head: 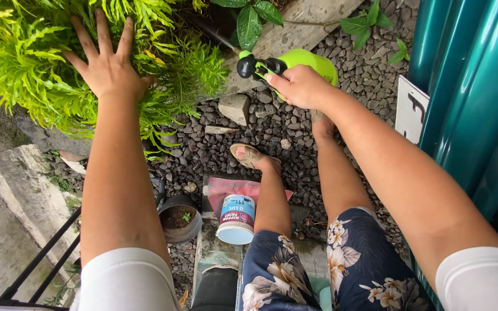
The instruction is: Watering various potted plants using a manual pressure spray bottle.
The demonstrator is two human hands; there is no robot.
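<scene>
My right hand (301, 86) is clamped round the neck of the sprayer (295, 62), fingers wrapped under its black head, one of them lying along what I take to be the trigger. The bottle is lime green plastic and sticks out beyond my knuckles, over the gravel (243, 144). I judge it smooth and a little slippery if wet, stiff enough not to give under a squeeze; how full it is I cannot tell, so I cannot say whether it hangs heavy or light. The neck, just below the head, is the place to hold it, as that puts a finger on the trigger and lets the body hang.

My left hand (108, 63) is spread wide, fingers apart, palm pressed flat into the fern (30, 69). It grips nothing. The fronds are soft and springy, I would say, and will bend away under a push and tear if pulled, so a flat palm suits them better than a pinch.

Beyond the hands, a broad-leaved plant (252, 20) grows by a plank (295, 29). Down by my sandalled feet (249, 154) are a white paint tin (236, 220) on a pink cloth (231, 187), and a dark pot (178, 219) of soil just beside it. A teal metal panel (479, 86) rises at my right.
</scene>
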